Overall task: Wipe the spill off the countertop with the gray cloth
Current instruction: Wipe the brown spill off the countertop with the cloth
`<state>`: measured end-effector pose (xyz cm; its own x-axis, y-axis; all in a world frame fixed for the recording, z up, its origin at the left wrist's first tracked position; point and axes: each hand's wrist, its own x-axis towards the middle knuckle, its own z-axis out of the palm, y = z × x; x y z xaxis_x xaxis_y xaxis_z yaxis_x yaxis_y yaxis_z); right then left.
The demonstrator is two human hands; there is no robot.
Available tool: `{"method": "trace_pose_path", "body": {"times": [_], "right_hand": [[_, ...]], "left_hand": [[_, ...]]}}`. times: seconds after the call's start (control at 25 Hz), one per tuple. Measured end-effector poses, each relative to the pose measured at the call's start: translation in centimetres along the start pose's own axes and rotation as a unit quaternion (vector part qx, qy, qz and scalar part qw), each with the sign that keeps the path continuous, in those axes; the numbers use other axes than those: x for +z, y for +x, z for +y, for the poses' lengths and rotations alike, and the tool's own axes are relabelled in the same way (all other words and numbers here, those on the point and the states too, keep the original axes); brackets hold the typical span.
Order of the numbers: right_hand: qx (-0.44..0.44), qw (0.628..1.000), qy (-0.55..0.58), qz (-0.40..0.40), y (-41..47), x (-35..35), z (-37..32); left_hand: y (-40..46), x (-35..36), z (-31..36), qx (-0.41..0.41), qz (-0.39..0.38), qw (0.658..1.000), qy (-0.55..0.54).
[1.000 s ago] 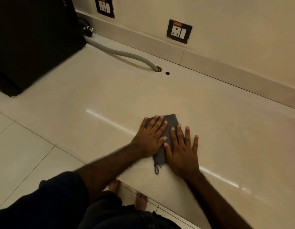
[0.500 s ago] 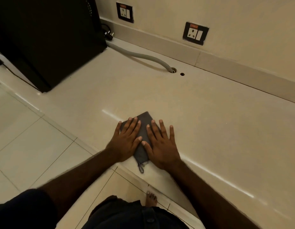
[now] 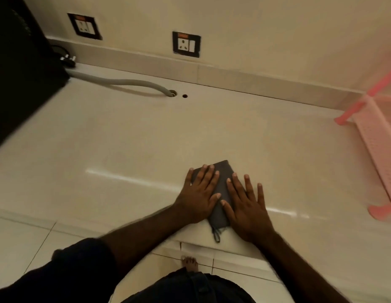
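Note:
The folded gray cloth (image 3: 222, 184) lies on the cream countertop (image 3: 124, 138) close to its front edge, with a small loop hanging over the edge. My left hand (image 3: 199, 194) is pressed flat on the cloth's left part, fingers spread. My right hand (image 3: 245, 207) lies flat against the cloth's right side, thumb and forefinger on it and the other fingers on the counter. I cannot make out any spill on the glossy surface.
A black appliance (image 3: 22, 73) stands at the back left. A gray hose (image 3: 129, 83) runs from it into a hole (image 3: 172, 93) in the counter. A pink plastic rack (image 3: 378, 136) stands at the right. Two wall sockets (image 3: 186, 44) are above the back ledge.
Both hands slid the cloth left along the front edge, then back to the right past the hose hole. The view swung right and the pink rack came into sight.

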<state>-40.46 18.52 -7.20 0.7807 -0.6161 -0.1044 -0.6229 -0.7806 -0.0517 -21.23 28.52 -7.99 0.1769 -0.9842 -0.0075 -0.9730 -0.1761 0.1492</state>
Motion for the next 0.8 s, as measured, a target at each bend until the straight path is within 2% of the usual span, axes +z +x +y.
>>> {"method": "trace_pose_path", "body": {"times": [0.12, 0.28, 0.4, 0.48, 0.56, 0.68, 0.8], "right_hand": [[0.088, 0.996, 0.013, -0.013, -3.6, -0.1, 2.6], [0.169, 0.985, 0.038, -0.018, -9.0, 0.2, 2.8], [0.22, 0.974, 0.048, -0.041, -8.8, -0.1, 1.5], [0.251, 0.959, 0.125, -0.043, -5.7, -0.7, 0.0], [0.232, 0.958, 0.167, -0.027, -2.4, -1.0, -1.7], [0.126, 0.983, 0.136, 0.005, 1.0, -0.5, -4.9], [0.027, 0.994, 0.106, -0.006, 2.8, -0.2, -8.6]], "left_hand": [[2.5, 0.2, 3.9, 0.083, -0.015, 0.996, 0.002], [2.6, 1.2, 7.5, 0.161, -0.012, 0.987, 0.007], [2.7, 1.2, 7.4, 0.189, -0.019, 0.982, 0.011], [3.0, 0.6, 6.0, 0.181, -0.029, 0.983, 0.014], [2.8, 0.0, 3.7, 0.138, -0.031, 0.99, 0.012], [0.8, -0.7, -1.0, 0.046, -0.021, 0.999, 0.007], [-3.2, -1.3, -4.9, -0.028, -0.032, 0.999, 0.0]]}}
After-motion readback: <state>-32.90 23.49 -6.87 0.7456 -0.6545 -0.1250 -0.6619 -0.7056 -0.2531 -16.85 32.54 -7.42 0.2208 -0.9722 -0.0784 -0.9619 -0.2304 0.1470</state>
